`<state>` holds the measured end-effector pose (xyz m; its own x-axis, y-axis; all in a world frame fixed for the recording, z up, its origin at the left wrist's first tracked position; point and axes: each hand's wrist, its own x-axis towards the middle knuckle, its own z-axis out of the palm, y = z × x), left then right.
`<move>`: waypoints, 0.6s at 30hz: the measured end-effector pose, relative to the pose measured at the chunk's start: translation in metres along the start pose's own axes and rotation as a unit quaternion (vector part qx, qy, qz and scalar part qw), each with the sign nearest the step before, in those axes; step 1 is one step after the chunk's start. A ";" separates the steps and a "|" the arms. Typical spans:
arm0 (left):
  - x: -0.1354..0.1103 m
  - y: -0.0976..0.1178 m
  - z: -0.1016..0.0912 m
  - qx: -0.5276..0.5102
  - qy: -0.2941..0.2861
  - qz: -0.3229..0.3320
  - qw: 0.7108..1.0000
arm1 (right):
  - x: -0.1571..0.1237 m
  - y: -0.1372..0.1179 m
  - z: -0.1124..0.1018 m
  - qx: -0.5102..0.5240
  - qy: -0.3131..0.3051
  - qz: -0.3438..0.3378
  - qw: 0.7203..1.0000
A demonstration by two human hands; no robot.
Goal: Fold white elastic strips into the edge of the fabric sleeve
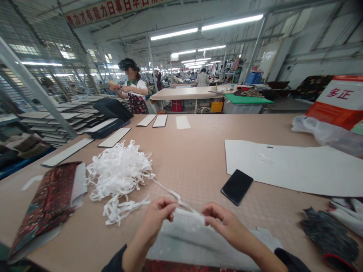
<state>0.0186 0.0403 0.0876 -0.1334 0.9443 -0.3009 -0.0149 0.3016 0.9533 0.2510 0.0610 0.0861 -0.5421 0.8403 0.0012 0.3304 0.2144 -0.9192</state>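
A narrow white strip (166, 189) runs from a tangled heap of white strips (120, 170) to the space between my hands. My left hand (159, 217) is closed in a pinch on this strip, beside the top edge of a white backing sheet (187, 234). With thumb and fingers pinched, my right hand (224, 223) grips the strip farther right, at the same edge. Whether either hand also holds the sheet cannot be made out. Red patterned fabric (170, 266) shows under the sheet's near side.
Folded red patterned fabric (48, 204) lies left. A black phone (237, 187) touches a large pale panel (295, 166) at right, near dark gloves (329, 238). Small white panels (160, 121) lie along the far edge. A co-worker (134, 87) stands beyond the table (198, 151).
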 end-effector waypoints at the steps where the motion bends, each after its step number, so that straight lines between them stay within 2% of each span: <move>1: 0.002 0.003 -0.008 0.015 0.033 0.020 0.999 | -0.005 0.002 -0.011 -0.026 0.008 0.013 1.000; 4: 0.006 -0.001 -0.030 0.045 0.101 0.047 0.993 | -0.019 0.017 -0.041 -0.103 0.030 0.050 0.993; 7: 0.008 -0.026 -0.037 0.104 0.103 0.025 0.989 | -0.031 0.045 -0.052 -0.161 0.022 0.081 0.983; 11: 0.010 -0.069 -0.031 0.189 0.055 -0.017 0.980 | -0.043 0.086 -0.039 -0.208 -0.007 0.121 0.971; 13: 0.012 -0.081 -0.029 0.216 0.029 -0.028 0.976 | -0.047 0.100 -0.030 -0.217 0.000 0.136 0.967; 15: 0.014 -0.086 -0.030 0.240 0.021 -0.027 0.970 | -0.051 0.108 -0.023 -0.221 0.010 0.144 0.965; 18: 0.017 -0.085 -0.032 0.286 0.043 0.012 0.957 | -0.053 0.112 -0.019 -0.217 0.022 0.151 0.964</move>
<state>-0.0144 0.0266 0.0024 -0.2082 0.9450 -0.2522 0.5315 0.3257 0.7819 0.3311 0.0497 -0.0092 -0.3412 0.9151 -0.2151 0.7653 0.1376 -0.6288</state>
